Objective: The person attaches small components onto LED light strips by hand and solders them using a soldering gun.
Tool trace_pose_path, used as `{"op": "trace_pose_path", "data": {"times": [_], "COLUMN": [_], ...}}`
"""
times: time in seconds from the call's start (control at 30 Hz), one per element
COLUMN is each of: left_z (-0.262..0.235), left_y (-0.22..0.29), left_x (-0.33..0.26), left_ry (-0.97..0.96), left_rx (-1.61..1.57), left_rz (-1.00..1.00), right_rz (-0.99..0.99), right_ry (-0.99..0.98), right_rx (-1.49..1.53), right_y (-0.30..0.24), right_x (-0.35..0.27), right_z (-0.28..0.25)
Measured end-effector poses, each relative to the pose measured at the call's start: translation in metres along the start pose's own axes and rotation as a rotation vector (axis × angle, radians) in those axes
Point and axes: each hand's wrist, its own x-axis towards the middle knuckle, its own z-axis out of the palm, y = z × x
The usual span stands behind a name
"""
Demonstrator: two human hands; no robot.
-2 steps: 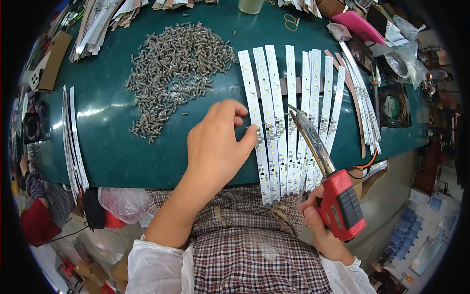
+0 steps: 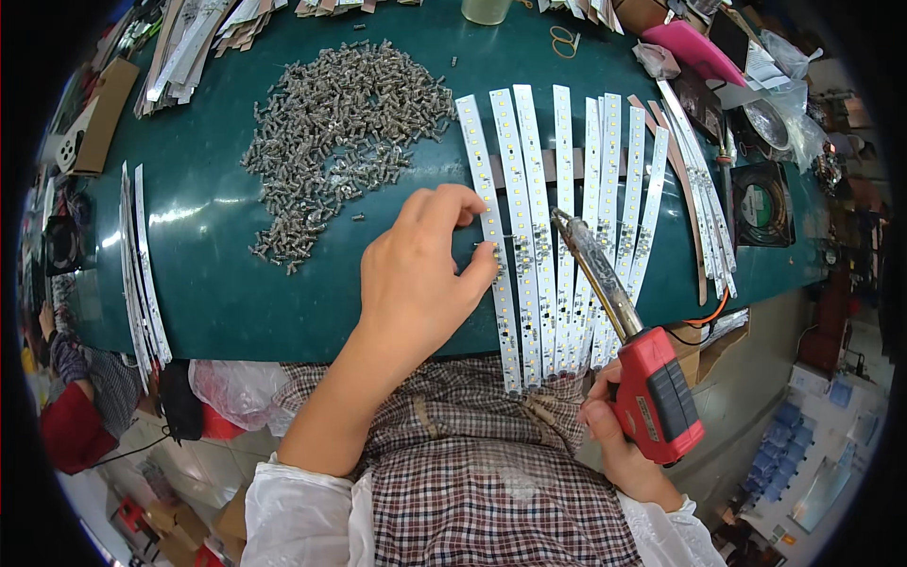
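Several white LED strips (image 2: pixel 540 283) lie side by side, fanned out, on the green table in front of me, their lower ends past its near edge. My left hand (image 2: pixel 420 260) is at the leftmost LED strip (image 2: pixel 504 317); the curled fingers and the thumb are apart, with both tips at the strip's left edge. In my right hand (image 2: pixel 619 430) is the red handle of a soldering iron (image 2: pixel 652 397). Its long metal barrel points up and left, and the tip is over the middle strips. Whether the tip touches a strip, I cannot tell.
A large heap of small metallic cylindrical parts (image 2: pixel 340 132) covers the table's left middle. More strips (image 2: pixel 142 274) lie at far left. On the right are stacked strips (image 2: pixel 694 180), a small fan (image 2: pixel 763 203) and an orange cable (image 2: pixel 709 317). Scissors (image 2: pixel 564 42) lie at the back.
The leftmost strip has shifted slightly left at my left hand. The soldering iron's tip has moved a little left and down.
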Motion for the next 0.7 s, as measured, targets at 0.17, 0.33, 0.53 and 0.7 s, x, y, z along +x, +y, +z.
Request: {"op": "trace_pose_path", "data": {"times": [0.17, 0.33, 0.53, 0.7], "left_z": [-0.002, 0.002, 0.003, 0.003], "left_y": [-0.005, -0.006, -0.011, -0.011], "left_x": [0.0, -0.001, 0.0, -0.001], "left_ry": [-0.062, -0.047, -0.037, -0.039], "left_rx": [-0.064, -0.075, -0.086, -0.088], "left_rz": [0.036, 0.092, 0.122, 0.111], "right_rz": [0.083, 0.077, 0.08, -0.068], "right_ry": [-0.008, 0.066, 0.048, -0.02], "right_rx": [0.074, 0.044, -0.021, -0.077], "right_y": [0.001, 0.003, 0.01, 0.022], "right_x": [0.002, 0.002, 0.001, 0.006], "right_z": [0.004, 0.011, 0.011, 0.013]}}
